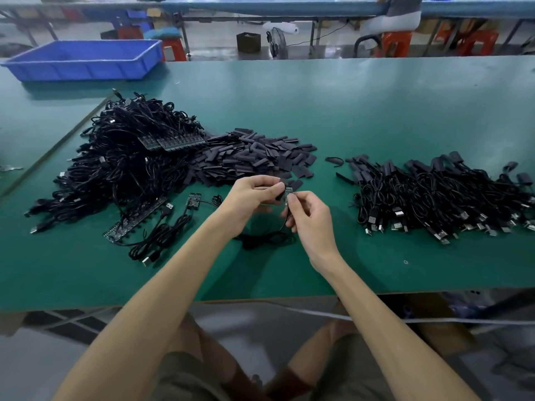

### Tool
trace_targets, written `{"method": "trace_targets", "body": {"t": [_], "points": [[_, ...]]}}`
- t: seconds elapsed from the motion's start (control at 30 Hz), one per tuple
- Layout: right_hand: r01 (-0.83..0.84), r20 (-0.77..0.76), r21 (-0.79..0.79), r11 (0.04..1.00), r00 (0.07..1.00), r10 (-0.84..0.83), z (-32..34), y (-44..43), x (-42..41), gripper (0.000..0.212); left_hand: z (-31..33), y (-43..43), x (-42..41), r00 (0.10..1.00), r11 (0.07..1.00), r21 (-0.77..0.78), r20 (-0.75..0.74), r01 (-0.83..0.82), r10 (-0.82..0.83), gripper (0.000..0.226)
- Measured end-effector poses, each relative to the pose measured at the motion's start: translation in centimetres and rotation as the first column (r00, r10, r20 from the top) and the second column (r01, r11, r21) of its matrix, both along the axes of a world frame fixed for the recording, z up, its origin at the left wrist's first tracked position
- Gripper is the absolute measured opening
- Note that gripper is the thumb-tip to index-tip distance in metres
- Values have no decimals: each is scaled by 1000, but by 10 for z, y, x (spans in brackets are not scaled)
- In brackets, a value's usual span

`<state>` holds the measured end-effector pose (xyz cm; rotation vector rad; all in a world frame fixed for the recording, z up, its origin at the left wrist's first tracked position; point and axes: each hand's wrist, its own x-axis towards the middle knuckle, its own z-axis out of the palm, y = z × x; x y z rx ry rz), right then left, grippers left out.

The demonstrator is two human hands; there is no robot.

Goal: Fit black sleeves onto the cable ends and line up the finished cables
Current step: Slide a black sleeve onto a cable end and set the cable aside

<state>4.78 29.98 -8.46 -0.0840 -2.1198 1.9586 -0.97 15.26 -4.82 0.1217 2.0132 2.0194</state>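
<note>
Left hand (252, 198) in fingertip pinch on black sleeve (279, 195), right hand (309, 218) likewise on cable end (288, 190).

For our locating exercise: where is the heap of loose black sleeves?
In the head view, the heap of loose black sleeves lies on the green table just left of centre, against the large cable tangle and just beyond the left hand.

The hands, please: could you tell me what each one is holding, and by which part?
The left hand pinches a black sleeve between thumb and forefinger; the right hand pinches the cable just below its small circuit board.
</note>
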Motion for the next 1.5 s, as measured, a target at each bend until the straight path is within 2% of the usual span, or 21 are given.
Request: {"method": "trace_targets", "body": {"t": [0.17,0.27,0.37,0.47,0.6,0.7,0.8,0.87,0.9,1.0,1.1,1.17,1.5], "points": [[-25,2,-28,999,1000,25,0,1,2,13,-7,-12,8,998,998,-48,-49,33,-35,17],[-20,3,-45,999,1000,20,0,3,3,15,-4,-14,11,984,986,-92,-101,136,-145,17],[-45,-9,-53,998,999,44,1,5,4,13,2,-15,13,950,946,-284,-215,159,-224,14],[-32,-16,-21,999,999,32,1,4,4,13,5,-12,15,898,835,-544,-324,79,-296,14],[-16,-18,-3,1000,1000,16,2,2,4,23,2,-5,18,878,736,-677,-336,26,-340,32],[-32,-29,-6,999,999,32,3,3,4,19,3,-6,19,895,795,-606,-350,9,-276,25],[-47,-33,-21,999,998,46,3,4,4,14,2,-12,20,958,960,-273,-255,60,-132,17],[-55,-32,-36,998,998,54,3,5,4,12,0,-16,20,985,996,-65,-155,61,-71,18],[-59,-32,-43,997,998,58,3,6,4,11,-1,-17,20,992,999,-17,-114,50,-52,21],[-78,-43,-58,995,996,75,3,6,4,9,-3,-20,20,999,1000,10,-50,-8,9,20],[-100,-51,-63,993,994,97,3,6,4,7,-4,-22,19,997,996,-76,-66,-39,34,14],[-104,-51,-71,992,994,101,3,6,4,8,-4,-21,20,999,996,-84,-52,-11,6,18],[-143,-41,-110,984,989,139,0,8,4,8,1,-28,31,979,972,121,-24,203,-201,28]]}}
